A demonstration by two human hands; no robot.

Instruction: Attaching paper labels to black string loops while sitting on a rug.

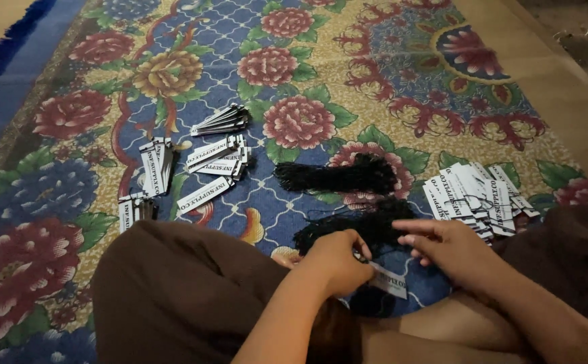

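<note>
**Tag and cord work on the floral rug**

Rug (348, 74): large, floral, blue and yellow ground with red and pink blooms; covers most of the floor in view. Blue fringed edge at far left.

Person seated at the rug's near edge, legs in brown cloth.

Black cord bundles: one bundle (338, 176) lies near the rug's middle; a second, looser cord heap (358, 226) sits just beyond the hands, towards the near edge.

Loose tag pile (476, 192): white printed tags, fanned and overlapping, towards the right edge of the rug, just beyond the right hand.

Finished tag stacks (216, 158): several small groups on the left half of the rug, well apart from the loose pile.

Left hand (338, 259): fingers curled in and pinched on the upper end of a single white tag (388, 280), near the rug's near edge.

Right hand (446, 246): fingers extended and held close together, tips touching the cord heap, just beside the left hand. Whether they grip a cord strand cannot be told.
</note>
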